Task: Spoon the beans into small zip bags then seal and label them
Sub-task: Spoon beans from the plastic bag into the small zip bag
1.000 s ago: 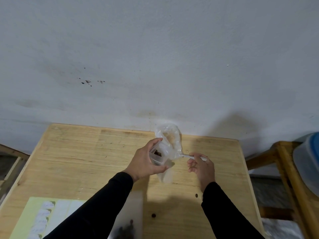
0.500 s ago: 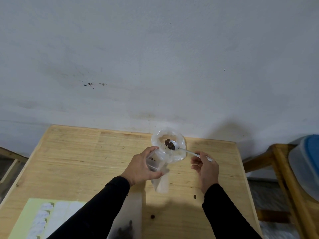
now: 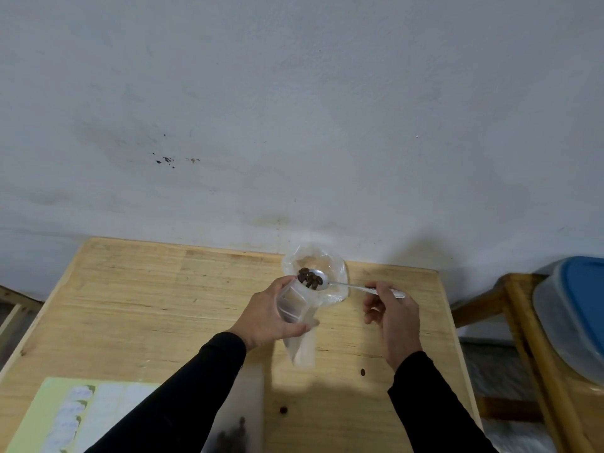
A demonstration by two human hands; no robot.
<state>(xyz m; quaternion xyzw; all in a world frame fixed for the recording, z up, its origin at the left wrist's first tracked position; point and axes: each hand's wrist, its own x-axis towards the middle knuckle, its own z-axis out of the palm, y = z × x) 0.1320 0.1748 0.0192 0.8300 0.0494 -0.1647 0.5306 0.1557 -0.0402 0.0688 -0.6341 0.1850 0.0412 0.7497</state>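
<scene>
From the head camera, both hands work above a pale wooden counter (image 3: 137,308) set against a stained white wall (image 3: 294,109). The left hand (image 3: 271,313) curls around a small clear zip bag (image 3: 302,335), fingers and thumb gripping its upper part so the body hangs down toward the counter. The bag sits against a larger crumpled clear plastic bag (image 3: 330,266) whose mouth gapes open. The right hand (image 3: 394,310) pinches the handle of a metal spoon (image 3: 346,285), with the remaining fingers loosely curled beneath. The spoon's bowl lies over the open plastic, carrying a few dark brown beans (image 3: 310,278) just beside the left thumb. Two stray beans (image 3: 362,372) lie on the counter near the right sleeve. A pale green label sheet (image 3: 62,416) rests at the near left corner. Another clear bag (image 3: 235,429) holding dark beans lies blurred at the bottom edge. At the right, a wooden stand (image 3: 523,325) carries a blue-lidded plastic container (image 3: 575,308).
</scene>
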